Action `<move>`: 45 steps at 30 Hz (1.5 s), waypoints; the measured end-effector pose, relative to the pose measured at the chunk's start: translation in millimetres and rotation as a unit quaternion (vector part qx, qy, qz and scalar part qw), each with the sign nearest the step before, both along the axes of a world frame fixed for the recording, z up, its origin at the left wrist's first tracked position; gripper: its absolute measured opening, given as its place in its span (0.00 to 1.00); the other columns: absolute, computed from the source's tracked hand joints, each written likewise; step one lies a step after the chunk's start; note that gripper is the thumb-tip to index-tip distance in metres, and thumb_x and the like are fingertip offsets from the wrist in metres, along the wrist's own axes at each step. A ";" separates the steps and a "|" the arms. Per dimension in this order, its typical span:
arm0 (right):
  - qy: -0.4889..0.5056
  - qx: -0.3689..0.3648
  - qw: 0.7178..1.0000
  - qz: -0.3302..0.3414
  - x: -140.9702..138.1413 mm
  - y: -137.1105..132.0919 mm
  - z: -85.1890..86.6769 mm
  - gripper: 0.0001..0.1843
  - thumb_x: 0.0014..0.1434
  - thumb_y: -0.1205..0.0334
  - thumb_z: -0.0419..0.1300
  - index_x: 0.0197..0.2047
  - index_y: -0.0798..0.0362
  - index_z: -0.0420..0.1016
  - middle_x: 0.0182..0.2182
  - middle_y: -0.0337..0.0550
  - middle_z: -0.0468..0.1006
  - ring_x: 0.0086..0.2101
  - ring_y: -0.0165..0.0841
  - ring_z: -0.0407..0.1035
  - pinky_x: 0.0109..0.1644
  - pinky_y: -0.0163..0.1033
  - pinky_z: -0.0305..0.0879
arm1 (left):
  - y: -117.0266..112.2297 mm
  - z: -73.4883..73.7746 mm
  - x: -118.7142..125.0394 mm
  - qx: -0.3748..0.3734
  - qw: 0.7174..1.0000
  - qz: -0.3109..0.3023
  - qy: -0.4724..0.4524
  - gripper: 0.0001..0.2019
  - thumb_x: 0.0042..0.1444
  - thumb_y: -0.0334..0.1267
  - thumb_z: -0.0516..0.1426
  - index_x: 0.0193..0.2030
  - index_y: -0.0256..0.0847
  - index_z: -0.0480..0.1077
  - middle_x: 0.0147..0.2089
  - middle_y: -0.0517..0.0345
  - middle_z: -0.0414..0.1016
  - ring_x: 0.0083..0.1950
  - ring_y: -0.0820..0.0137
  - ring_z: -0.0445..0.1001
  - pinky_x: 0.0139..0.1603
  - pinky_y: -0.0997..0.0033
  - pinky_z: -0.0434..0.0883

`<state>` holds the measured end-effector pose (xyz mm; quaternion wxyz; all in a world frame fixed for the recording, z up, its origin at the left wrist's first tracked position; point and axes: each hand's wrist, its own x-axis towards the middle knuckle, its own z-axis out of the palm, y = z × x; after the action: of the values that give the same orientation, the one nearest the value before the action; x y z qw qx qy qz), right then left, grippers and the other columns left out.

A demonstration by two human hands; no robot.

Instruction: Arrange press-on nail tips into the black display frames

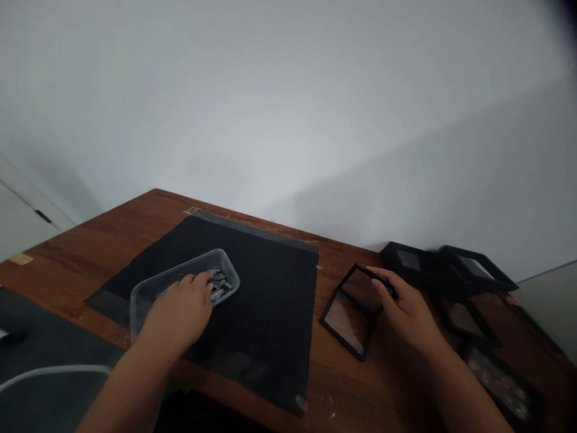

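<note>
My left hand (183, 307) reaches into a clear plastic tray (148, 285) that sits on a black mat (270, 300). Its fingertips are curled down among several small greenish pieces (220, 282) at the tray's far end; whether they grip one is hidden. My right hand (401, 304) rests on an opened black frame case (349, 310) with clear film panes. Thumb and fingers hold its right edge.
A wooden table (90, 252) carries everything. More black frame cases (446, 267) are stacked and scattered at the right, some near the table's right edge. A dark pad and a white cable (49, 373) lie at the lower left. A white wall stands behind.
</note>
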<state>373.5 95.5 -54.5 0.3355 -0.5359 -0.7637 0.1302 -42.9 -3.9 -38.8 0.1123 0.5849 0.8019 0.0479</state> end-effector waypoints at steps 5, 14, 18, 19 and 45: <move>0.006 0.000 1.000 0.002 0.5 -0.4 -0.1 0.19 0.69 0.49 0.54 0.57 0.47 0.75 0.53 0.46 0.80 0.52 0.44 0.75 0.57 0.48 0.71 | 9.4 2.5 -12.2 -0.025 0.998 -0.020 -0.047 0.18 0.62 0.43 0.52 0.55 0.41 0.74 0.55 0.44 0.78 0.55 0.52 0.76 0.53 0.59 0.69; 0.010 -0.001 1.000 0.018 -1.0 -1.4 1.1 0.19 0.69 0.50 0.54 0.57 0.47 0.75 0.53 0.47 0.80 0.52 0.42 0.75 0.59 0.49 0.70 | 8.9 15.0 -14.8 0.004 0.997 0.027 -0.071 0.09 0.58 0.40 0.52 0.35 0.48 0.74 0.36 0.56 0.81 0.37 0.57 0.78 0.32 0.66 0.62; 0.004 -0.004 1.000 0.017 -1.1 -2.4 2.0 0.18 0.69 0.51 0.54 0.57 0.47 0.74 0.53 0.46 0.80 0.52 0.42 0.75 0.59 0.49 0.70 | 8.5 20.9 -19.0 0.044 0.994 0.055 -0.078 0.09 0.58 0.43 0.53 0.39 0.48 0.74 0.41 0.54 0.82 0.42 0.53 0.79 0.35 0.63 0.64; 0.002 -0.005 1.000 0.016 -1.2 -2.6 2.0 0.18 0.69 0.51 0.54 0.57 0.47 0.74 0.53 0.46 0.80 0.52 0.42 0.75 0.59 0.49 0.70 | 8.6 22.3 -20.2 0.054 0.993 0.059 -0.084 0.09 0.57 0.43 0.54 0.41 0.48 0.74 0.43 0.54 0.82 0.43 0.53 0.79 0.36 0.63 0.65; 0.072 -0.024 0.996 0.047 -10.4 -5.8 4.2 0.18 0.62 0.59 0.62 0.55 0.50 0.74 0.46 0.48 0.82 0.41 0.39 0.77 0.48 0.47 0.74 | 59.5 7.5 168.8 0.253 0.674 -0.055 -0.692 0.25 0.48 0.46 0.70 0.45 0.42 0.62 0.38 0.53 0.84 0.38 0.66 0.83 0.43 0.64 0.81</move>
<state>363.0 89.7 -50.2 0.3701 -0.4966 -0.7585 0.2026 125.9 55.6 -31.3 0.4848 0.4338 0.4186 0.6337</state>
